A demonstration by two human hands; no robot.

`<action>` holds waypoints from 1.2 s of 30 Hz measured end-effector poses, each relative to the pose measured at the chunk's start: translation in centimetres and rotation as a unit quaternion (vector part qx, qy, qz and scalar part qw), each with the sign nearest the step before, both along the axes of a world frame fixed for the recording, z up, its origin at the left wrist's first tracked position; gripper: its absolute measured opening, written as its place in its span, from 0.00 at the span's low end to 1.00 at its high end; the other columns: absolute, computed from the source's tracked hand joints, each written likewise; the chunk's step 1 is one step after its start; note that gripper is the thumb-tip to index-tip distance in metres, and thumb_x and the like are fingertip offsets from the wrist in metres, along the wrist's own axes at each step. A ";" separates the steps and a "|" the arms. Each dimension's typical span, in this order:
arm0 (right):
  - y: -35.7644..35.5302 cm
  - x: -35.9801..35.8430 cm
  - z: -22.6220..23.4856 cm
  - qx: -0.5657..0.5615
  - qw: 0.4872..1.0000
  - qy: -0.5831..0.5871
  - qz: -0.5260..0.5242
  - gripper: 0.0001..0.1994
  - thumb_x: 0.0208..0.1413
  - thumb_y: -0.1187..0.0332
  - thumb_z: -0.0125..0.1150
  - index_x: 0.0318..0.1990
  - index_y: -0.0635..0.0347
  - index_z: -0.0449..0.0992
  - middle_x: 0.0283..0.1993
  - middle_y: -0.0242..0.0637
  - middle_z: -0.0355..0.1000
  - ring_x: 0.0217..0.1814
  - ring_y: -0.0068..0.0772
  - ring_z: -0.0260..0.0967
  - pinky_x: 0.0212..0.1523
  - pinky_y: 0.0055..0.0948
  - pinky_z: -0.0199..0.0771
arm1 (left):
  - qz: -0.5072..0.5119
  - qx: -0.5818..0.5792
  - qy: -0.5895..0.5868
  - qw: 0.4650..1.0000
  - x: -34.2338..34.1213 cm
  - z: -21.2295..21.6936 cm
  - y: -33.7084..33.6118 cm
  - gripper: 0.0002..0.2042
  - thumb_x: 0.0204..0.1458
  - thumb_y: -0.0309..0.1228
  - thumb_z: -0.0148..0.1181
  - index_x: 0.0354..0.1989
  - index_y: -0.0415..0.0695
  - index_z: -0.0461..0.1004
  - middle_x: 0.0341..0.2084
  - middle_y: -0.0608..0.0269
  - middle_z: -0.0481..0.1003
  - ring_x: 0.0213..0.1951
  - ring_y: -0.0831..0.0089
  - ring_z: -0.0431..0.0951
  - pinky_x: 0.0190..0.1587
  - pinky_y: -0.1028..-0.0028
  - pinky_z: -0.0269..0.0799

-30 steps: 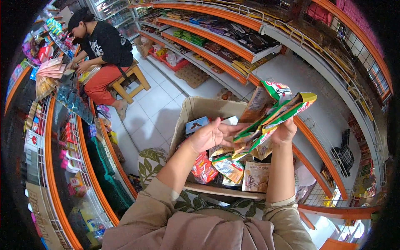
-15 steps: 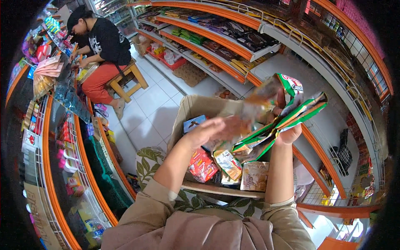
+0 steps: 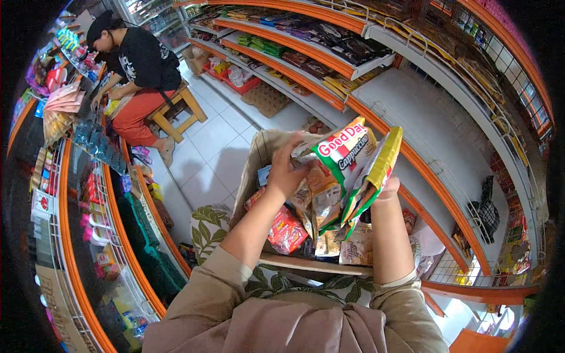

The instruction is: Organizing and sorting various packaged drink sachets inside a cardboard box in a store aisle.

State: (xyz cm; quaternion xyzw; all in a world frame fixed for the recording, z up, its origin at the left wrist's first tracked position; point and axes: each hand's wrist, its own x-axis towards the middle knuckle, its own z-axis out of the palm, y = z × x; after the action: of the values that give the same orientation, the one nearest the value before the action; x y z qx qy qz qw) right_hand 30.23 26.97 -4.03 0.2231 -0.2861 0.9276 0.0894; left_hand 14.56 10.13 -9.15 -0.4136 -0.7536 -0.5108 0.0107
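Green-edged coffee packets (image 3: 347, 154), with white, red and yellow on them, are held upright above an open cardboard box (image 3: 318, 266). My right hand (image 3: 385, 191) grips them from the right, its fingers mostly hidden behind them. My left hand (image 3: 288, 173) is at their left edge with its fingers bent around that side; the fingertips are partly hidden. Beneath, in the box, lie a clear-wrapped red pack (image 3: 286, 230), a brown-and-cream sachet (image 3: 356, 246) and other sachets (image 3: 325, 199).
Orange-edged shelves (image 3: 406, 138) with packaged goods rise on the right and at the back. Another orange-edged rack (image 3: 65, 223) runs along the left. A person in black (image 3: 147, 65) sits on a wooden stool (image 3: 187, 112) at the far left, above the white-tiled floor (image 3: 206, 167).
The coffee packets have swung from leaning right to upright, a printed front now turned toward me. My left hand has moved up to their left edge; my right hand has shifted slightly left.
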 end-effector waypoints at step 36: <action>-2.2 -1.8 2.5 0.270 0.903 -0.117 -0.312 0.29 0.42 0.82 0.66 0.55 0.62 0.66 0.51 0.33 0.69 0.54 0.29 0.65 0.57 0.31 0.63 | -0.011 0.254 -0.360 0.898 -0.9 -0.9 -0.2 0.16 0.54 0.20 0.47 0.51 0.43 0.69 0.43 0.66 0.73 0.46 0.77 0.71 0.52 0.76 0.63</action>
State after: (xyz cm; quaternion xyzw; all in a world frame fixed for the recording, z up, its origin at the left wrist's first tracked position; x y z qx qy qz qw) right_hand 28.40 24.75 -1.53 0.0284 -0.5891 0.7588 0.2763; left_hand 13.62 9.88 -10.02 -0.1931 -0.5465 -0.7987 -0.1620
